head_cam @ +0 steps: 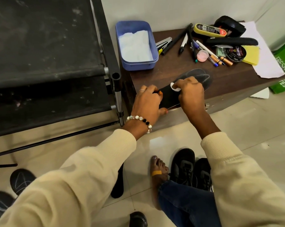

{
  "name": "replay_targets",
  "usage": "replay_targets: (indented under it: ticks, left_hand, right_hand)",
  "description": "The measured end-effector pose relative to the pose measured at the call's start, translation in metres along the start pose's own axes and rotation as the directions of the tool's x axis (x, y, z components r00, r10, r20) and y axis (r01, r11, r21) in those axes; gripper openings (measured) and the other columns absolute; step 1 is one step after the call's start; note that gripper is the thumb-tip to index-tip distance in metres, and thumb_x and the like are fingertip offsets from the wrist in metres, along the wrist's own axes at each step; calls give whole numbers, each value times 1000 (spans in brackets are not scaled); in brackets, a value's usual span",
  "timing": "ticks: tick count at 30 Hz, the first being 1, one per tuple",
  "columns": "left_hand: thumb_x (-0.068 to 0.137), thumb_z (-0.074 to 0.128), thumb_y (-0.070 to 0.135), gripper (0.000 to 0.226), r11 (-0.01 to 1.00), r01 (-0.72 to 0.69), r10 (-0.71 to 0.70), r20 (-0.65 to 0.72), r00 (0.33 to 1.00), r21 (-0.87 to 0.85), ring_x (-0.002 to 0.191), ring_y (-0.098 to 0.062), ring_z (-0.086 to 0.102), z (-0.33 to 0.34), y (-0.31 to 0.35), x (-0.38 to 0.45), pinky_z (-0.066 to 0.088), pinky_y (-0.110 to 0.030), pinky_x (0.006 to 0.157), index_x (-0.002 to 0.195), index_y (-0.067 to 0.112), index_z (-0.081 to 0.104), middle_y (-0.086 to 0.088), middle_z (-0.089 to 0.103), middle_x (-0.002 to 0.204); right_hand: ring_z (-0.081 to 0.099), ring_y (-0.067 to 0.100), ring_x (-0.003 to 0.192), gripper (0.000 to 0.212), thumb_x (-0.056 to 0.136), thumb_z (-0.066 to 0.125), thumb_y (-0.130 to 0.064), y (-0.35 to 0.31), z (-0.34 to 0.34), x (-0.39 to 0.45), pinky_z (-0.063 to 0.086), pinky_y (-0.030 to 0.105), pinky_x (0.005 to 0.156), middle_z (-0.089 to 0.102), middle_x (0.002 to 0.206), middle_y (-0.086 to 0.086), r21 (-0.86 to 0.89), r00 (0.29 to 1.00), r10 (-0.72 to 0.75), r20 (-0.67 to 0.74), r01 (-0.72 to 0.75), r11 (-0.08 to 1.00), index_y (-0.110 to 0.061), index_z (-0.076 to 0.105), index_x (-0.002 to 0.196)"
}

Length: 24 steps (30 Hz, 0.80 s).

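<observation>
Looks down on a dark wooden worktop (pixel 228 79) with a black insole (pixel 196 77) lying flat along its near edge, heel end jutting just over that edge, grey toe end pointing away. Grips the heel end with the left hand (pixel 146 102), fingers curled over the top and thumb underneath, a beaded bracelet (pixel 140 119) at the wrist. Pinches a small white pad (pixel 174 87) in the fingertips of the right hand (pixel 191 94) and presses it on the middle of the insole. Both hands closed on what they hold, neither spread.

Behind the insole, at the worktop's far left, a blue plastic tub (pixel 118 38) with white tissue (pixel 135 45) inside. To its right, a scatter of pens and markers (pixel 184 41), a round tin of shoe polish (pixel 236 53), a yellow sponge (pixel 251 54) and a sheet of white paper (pixel 266 63).

On the tiled floor (pixel 253 128) below, 1 pair of black shoes (pixel 189 171) just beside a bare foot (pixel 159 169). At far right, a green bag (pixel 284 71); at left, a black rack (pixel 48 46).
</observation>
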<state>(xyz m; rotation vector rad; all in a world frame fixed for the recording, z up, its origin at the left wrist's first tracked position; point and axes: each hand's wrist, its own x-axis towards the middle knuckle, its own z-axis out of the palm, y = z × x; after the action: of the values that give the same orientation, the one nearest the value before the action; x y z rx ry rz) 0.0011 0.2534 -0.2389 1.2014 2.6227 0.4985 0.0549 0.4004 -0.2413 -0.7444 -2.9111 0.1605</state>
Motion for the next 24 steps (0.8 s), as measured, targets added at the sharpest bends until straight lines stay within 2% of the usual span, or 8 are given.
replay_targets:
  ticks: [4, 7, 12, 16, 20, 24]
  left_hand:
    - [87, 63, 46, 58, 1000, -2, 2, 23, 1000, 7, 125, -24, 33, -1, -2, 0, 36, -30, 104, 134, 14, 54, -1, 44, 135]
    - [88, 62, 46, 59, 1000, -12, 12, 22, 1000, 20, 125, -24, 34, -2, -2, 0, 36, -30, 104, 135, 13, 54, -2, 44, 136]
    - [87, 63, 46, 56, 1000, -2, 2, 14, 1000, 7, 123, -24, 34, -1, -2, 0, 36, -30, 103, 131, 13, 57, -1, 45, 134]
    - [86, 65, 42, 52, 1000, 6, -6, 5, 1000, -21, 123, -23, 35, -2, 0, 0, 36, -29, 101, 129, 13, 59, -1, 46, 133]
    - [87, 64, 42, 52, 1000, 10, -10, 7, 1000, -12, 123, -24, 34, -2, 0, -1, 35, -29, 101, 130, 13, 58, -1, 44, 134]
    - [88, 62, 45, 56, 1000, -2, 2, 21, 1000, -1, 124, -24, 33, -2, -2, 0, 34, -29, 102, 133, 14, 55, -2, 43, 135]
  right_hand:
    - [55, 30, 107, 31, 89, 52, -1, 11, 4, 25, 42, 33, 91, 55, 121, 18, 29, 997, 67, -43, -66, 997, -8, 63, 117]
    - [52, 31, 112, 34, 91, 51, -1, 13, -2, 43, 40, 34, 96, 52, 126, 19, 4, 993, 117, -9, -117, 993, -9, 61, 123]
    - [49, 32, 116, 40, 92, 49, 0, 8, -9, 39, 40, 36, 96, 50, 128, 19, -63, 991, 122, 59, -119, 991, -13, 57, 129]
    - [54, 28, 111, 43, 88, 54, -2, 7, 4, 5, 42, 33, 91, 56, 125, 14, -18, 1000, 0, 17, 0, 1000, -18, 60, 127]
    - [57, 29, 107, 37, 84, 59, 0, 9, 8, -8, 45, 33, 91, 58, 121, 16, 54, 997, -76, -8, 76, 996, -10, 64, 120]
    - [55, 30, 110, 34, 84, 56, 5, 18, 4, 13, 41, 35, 95, 62, 117, 17, 35, 992, -119, -36, 121, 992, -6, 66, 115]
